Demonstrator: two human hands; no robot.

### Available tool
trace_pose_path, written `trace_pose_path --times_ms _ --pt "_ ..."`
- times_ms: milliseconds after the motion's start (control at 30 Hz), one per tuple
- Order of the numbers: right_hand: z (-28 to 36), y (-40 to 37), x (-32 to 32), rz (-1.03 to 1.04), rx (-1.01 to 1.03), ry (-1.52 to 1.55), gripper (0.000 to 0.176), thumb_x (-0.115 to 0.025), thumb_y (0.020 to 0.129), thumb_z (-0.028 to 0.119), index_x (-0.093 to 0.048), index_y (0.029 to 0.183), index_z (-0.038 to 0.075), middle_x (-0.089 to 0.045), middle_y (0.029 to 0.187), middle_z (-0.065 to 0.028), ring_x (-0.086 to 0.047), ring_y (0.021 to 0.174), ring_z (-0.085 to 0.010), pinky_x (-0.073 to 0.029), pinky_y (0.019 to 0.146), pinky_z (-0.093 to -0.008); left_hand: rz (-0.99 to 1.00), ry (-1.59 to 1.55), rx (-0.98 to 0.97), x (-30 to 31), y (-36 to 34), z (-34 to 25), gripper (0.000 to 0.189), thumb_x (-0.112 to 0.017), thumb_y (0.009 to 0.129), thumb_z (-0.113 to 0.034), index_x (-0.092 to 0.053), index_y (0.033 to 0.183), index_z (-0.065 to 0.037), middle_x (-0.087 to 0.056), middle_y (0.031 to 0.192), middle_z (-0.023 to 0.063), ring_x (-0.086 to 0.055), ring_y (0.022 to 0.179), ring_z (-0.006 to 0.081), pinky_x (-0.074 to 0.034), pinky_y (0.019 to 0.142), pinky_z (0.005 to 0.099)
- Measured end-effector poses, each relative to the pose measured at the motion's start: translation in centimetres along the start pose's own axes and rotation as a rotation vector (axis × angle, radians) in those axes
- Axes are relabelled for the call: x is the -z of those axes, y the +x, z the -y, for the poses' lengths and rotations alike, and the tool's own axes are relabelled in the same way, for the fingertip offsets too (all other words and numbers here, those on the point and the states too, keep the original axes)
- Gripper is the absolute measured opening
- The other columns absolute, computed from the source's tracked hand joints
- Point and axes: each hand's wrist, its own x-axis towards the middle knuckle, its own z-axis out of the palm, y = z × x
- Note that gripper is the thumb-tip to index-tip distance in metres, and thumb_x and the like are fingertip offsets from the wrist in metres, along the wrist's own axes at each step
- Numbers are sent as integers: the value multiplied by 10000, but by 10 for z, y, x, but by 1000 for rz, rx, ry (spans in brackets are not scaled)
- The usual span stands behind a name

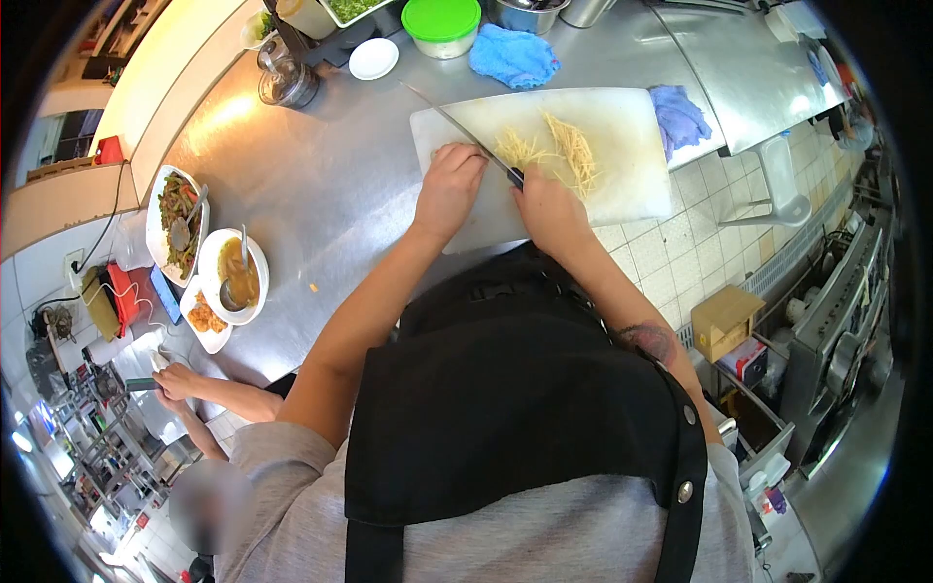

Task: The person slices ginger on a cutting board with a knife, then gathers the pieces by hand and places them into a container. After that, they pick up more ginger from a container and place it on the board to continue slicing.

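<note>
My right hand (554,206) is closed around the black handle of a kitchen knife (455,124), whose blade points away to the upper left over the white cutting board (632,146). To the left of the blade, my left hand (453,189) rests on the board with its fingers curled together, fingertips right beside the steel. Whatever lies under those fingers is hidden. Just beyond the knife handle are two loose heaps of thin pale-yellow strips (571,151), partly spread across the board.
A blue cloth (513,56) and a green-lidded tub (440,24) stand behind the board; a purple-blue cloth (680,119) lies at its right. At left are a soup bowl (260,301) and a plate of cooked food (154,233). Another person's hands (177,384) show at lower left.
</note>
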Motion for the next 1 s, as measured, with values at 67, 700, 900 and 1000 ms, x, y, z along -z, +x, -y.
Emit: trace_pose_path --times_ms 67,700,900,1000 --pt "1 1 2 -21 16 -5 286 -578 968 266 -519 1026 -8 -683 801 -265 -687 774 -460 -546 710 -557 -9 -13 6 1 -1 -1 81 -681 798 -16 -676 878 -8 -652 961 86 -617 960 274 -502 874 387" --pt "1 -5 1 36 -24 3 297 -575 972 278 -511 1033 -5 -681 837 -279 -671 804 -487 -535 722 -571 -23 -10 -3 2 0 1 67 -697 785 3 -673 848 1 -664 944 90 -631 916 276 -523 818 365" --pt "0 -23 16 91 -88 41 304 -580 970 277 -506 1026 -12 -680 861 -293 -663 818 -504 -528 734 -578 -48 -22 12 2 -2 1 67 -694 781 3 -671 843 7 -656 943 100 -626 931 282 -522 837 371" --pt "-6 -39 16 158 -124 65 309 -583 970 275 -502 1023 -18 -676 872 -306 -657 830 -512 -520 745 -584 -45 -32 23 1 -2 1 74 -700 777 4 -672 846 7 -656 945 101 -625 943 285 -526 838 374"
